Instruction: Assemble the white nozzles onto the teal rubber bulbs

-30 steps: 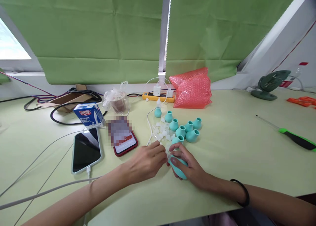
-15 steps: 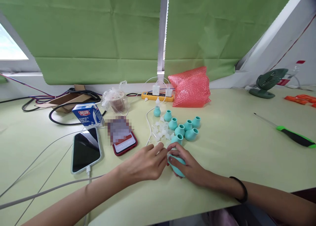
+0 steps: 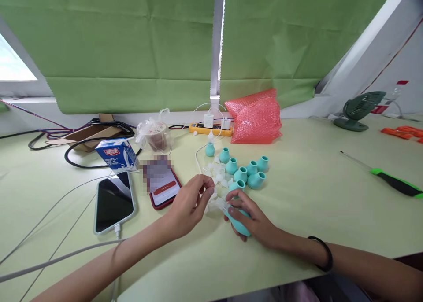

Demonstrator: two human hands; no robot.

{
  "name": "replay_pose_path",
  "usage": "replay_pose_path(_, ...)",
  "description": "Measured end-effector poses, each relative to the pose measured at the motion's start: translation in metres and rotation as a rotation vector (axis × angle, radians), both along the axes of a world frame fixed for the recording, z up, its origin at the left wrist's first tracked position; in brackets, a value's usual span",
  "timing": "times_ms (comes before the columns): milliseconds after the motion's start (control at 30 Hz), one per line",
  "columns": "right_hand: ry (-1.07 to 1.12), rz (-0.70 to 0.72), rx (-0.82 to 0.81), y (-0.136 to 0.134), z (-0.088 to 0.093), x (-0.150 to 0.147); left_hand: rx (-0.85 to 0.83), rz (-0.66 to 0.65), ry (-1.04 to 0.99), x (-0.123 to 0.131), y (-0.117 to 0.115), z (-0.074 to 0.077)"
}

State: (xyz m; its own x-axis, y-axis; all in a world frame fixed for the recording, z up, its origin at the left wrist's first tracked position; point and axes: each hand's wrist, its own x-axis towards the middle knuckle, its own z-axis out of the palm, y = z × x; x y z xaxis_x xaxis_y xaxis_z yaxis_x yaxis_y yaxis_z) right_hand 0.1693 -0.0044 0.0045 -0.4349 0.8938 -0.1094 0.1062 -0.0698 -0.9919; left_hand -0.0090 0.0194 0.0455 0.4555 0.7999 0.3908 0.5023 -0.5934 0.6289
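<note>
My right hand (image 3: 253, 218) is wrapped round a teal rubber bulb (image 3: 240, 223) that lies on the pale green table (image 3: 297, 205), with a clear tip sticking out toward the left. My left hand (image 3: 189, 203) is raised just left of it, its fingertips pinched near the loose clear plastic tips (image 3: 218, 176); what the fingers hold is too small to make out. Several more teal bulbs (image 3: 246, 172) stand in a cluster just beyond my hands. One bulb with a white tip fitted (image 3: 210, 147) stands upright further back.
Two phones (image 3: 114, 200) (image 3: 163, 187) lie to the left with white cables. A milk carton (image 3: 116, 154), a bagged cup (image 3: 155, 134), a power strip (image 3: 211, 128) and pink bubble wrap (image 3: 256, 117) sit behind. A green-handled screwdriver (image 3: 390, 181) and fan (image 3: 358, 110) are at right.
My left hand has lifted away from the bulb and moved up and left toward the clear tips. The right hand has kept its hold on the bulb.
</note>
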Motion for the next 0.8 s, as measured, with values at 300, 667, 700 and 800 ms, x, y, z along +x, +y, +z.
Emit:
replay_pose_path(300,-0.188,0.174,0.364,-0.008,0.009,0.001,-0.161,0.161,-0.044,0.002,0.021,-0.031)
replay_pose_path(667,-0.106,0.034,0.363,-0.004,0.004,-0.002,0.053,-0.004,0.063,0.001,0.0,-0.011)
replay_pose_path(700,-0.084,0.002,0.381,-0.005,0.002,-0.002,0.149,-0.073,0.153,0.002,-0.005,-0.011)
replay_pose_path(800,-0.062,-0.048,0.481,-0.009,-0.005,-0.002,0.447,-0.161,0.352,0.008,-0.019,-0.016)
